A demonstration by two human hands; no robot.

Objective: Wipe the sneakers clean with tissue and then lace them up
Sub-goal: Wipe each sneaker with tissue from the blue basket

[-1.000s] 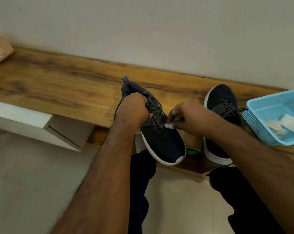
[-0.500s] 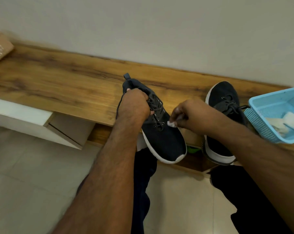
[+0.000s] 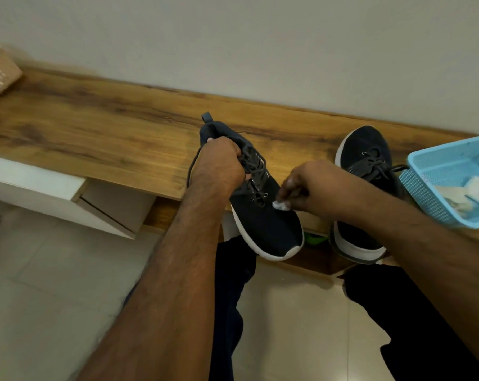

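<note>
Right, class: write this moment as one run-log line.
stage: wiping | left hand: grips held sneaker | right hand: pinches tissue on its upper | second sneaker: on bench

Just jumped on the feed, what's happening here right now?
A person is cleaning a dark sneaker. The left hand grips it around the laces and collar, toe pointing toward the camera, while the right hand pinches a small wad of tissue against the upper, beside the lowest eyelets. The second sneaker sits on the wooden bench, next to a blue basket holding more tissue.
</note>
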